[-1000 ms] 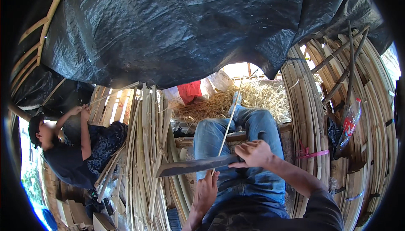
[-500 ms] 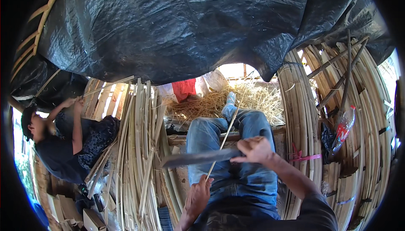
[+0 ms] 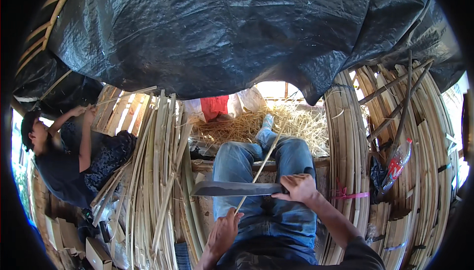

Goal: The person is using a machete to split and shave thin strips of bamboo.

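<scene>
Sitting at the lower centre of the frame, the person closes the right hand [image 3: 298, 189] around the broad knife [image 3: 232, 188], blade crosswise over the lap, while the left hand [image 3: 224, 230] pinches the thin bamboo strip [image 3: 257, 171], probably for steadying it against the edge.

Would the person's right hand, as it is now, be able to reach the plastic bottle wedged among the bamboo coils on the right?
Probably not at once. The right hand is closed round the handle of the big knife over the lap, so it is occupied. The plastic bottle sits off to that side among the bamboo coils, with nothing visibly between them.
</scene>
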A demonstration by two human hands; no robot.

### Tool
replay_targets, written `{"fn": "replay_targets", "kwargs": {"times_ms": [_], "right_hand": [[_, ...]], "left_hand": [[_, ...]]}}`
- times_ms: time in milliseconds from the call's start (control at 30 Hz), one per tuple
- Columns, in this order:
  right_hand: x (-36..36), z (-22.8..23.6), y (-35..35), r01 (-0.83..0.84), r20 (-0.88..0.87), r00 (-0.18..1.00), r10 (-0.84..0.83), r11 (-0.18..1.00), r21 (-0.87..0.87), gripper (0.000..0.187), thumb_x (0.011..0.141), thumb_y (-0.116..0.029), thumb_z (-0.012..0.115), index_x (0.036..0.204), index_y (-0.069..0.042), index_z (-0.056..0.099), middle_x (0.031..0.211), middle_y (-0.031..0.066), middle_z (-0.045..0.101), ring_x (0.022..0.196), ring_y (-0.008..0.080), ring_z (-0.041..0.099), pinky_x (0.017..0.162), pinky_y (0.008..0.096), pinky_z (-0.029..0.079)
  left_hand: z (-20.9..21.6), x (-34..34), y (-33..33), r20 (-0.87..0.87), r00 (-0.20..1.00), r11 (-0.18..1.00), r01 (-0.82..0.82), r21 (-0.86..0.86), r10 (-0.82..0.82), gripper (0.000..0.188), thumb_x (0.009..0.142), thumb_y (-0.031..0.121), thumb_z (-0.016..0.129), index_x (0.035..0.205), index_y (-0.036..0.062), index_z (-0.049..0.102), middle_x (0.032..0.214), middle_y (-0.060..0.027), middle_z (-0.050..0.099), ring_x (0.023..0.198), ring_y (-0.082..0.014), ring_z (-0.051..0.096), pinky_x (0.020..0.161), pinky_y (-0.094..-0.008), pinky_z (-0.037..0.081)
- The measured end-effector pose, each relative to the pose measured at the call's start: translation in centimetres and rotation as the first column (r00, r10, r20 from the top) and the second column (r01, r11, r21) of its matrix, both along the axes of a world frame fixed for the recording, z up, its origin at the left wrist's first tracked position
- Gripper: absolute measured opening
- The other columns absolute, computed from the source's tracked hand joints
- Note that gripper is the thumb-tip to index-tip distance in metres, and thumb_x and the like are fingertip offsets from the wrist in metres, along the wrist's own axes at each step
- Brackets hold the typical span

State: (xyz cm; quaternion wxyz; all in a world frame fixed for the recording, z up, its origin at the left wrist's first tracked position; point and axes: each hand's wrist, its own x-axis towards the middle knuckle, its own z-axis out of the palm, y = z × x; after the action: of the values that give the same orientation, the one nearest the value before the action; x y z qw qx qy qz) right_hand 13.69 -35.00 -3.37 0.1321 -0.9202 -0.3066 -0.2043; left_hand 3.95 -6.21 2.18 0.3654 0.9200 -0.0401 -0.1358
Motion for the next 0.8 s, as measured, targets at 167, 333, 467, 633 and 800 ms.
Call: {"fn": "replay_targets", "kwargs": {"times_ms": [167, 333, 467, 633, 800], "right_hand": [[4.9, -1.9, -6.8, 0.659, -0.185, 0.736, -0.651, 0.752, -0.021, 0.052, 0.094, -0.056, 0.06, 0.077, -0.007, 0.067, 0.049, 0.0089, 0.057, 0.042, 0.0232, 0.06, 0.038, 0.0359, 0.046], [5.7, -2.7, -8.1, 0.776, -0.165, 0.63, -0.758, 0.625, 0.092, 0.056, 0.097, -0.049, 0.058, 0.07, -0.001, 0.068, 0.054, 0.0211, 0.059, 0.052, 0.039, 0.064, 0.05, 0.0481, 0.051], [3.5, -1.5, -5.5, 0.714, -0.563, 0.68, -0.471, 0.601, 0.36, 0.061, 0.101, -0.048, 0.05, 0.068, 0.001, 0.062, 0.052, 0.0156, 0.055, 0.045, 0.0309, 0.058, 0.047, 0.0428, 0.044], [2.0, 1.9, -1.6, 0.761, -0.781, 0.614, -0.115, 0.35, 0.547, 0.057, 0.103, -0.043, 0.047, 0.068, 0.001, 0.056, 0.051, 0.006, 0.049, 0.044, 0.0178, 0.051, 0.046, 0.0335, 0.04], [0.3, 1.9, 0.4, 0.588, -0.63, 0.77, -0.104, 0.498, 0.637, 0.05, 0.1, -0.042, 0.052, 0.076, 0.001, 0.058, 0.053, 0.0102, 0.049, 0.044, 0.0181, 0.049, 0.047, 0.0339, 0.04]], "left_hand": [[0.9, -2.6, 2.2, -0.027, 0.999, 0.998, -0.042, -0.046, 0.041, 0.018, 0.102, 0.018, 0.054, 0.1, 0.0006, 0.054, 0.071, -0.0263, 0.063, 0.072, -0.0486, 0.062, 0.057, -0.0562, 0.045], [0.3, -3.2, 3.7, -0.149, 0.979, 0.98, -0.157, -0.122, 0.138, 0.024, 0.102, 0.021, 0.055, 0.096, -0.0019, 0.058, 0.068, -0.0194, 0.063, 0.06, -0.0388, 0.064, 0.054, -0.0459, 0.045], [-0.3, -1.4, 3.5, -0.564, 0.826, 0.753, -0.364, -0.548, -0.011, 0.038, 0.106, 0.035, 0.047, 0.088, 0.0031, 0.054, 0.061, -0.0017, 0.044, 0.049, -0.0132, 0.04, 0.047, -0.0316, 0.034], [1.1, 0.1, 3.3, -0.639, 0.67, 0.412, -0.496, -0.764, -0.378, 0.046, 0.106, 0.048, 0.038, 0.088, 0.0071, 0.046, 0.064, 0.0052, 0.03, 0.049, -0.0045, 0.025, 0.043, -0.0237, 0.02], [1.5, 0.6, 3.0, -0.64, 0.686, 0.425, -0.493, -0.759, -0.347, 0.047, 0.105, 0.051, 0.036, 0.09, 0.0078, 0.046, 0.065, 0.0052, 0.029, 0.049, -0.0043, 0.023, 0.043, -0.023, 0.018]]}}
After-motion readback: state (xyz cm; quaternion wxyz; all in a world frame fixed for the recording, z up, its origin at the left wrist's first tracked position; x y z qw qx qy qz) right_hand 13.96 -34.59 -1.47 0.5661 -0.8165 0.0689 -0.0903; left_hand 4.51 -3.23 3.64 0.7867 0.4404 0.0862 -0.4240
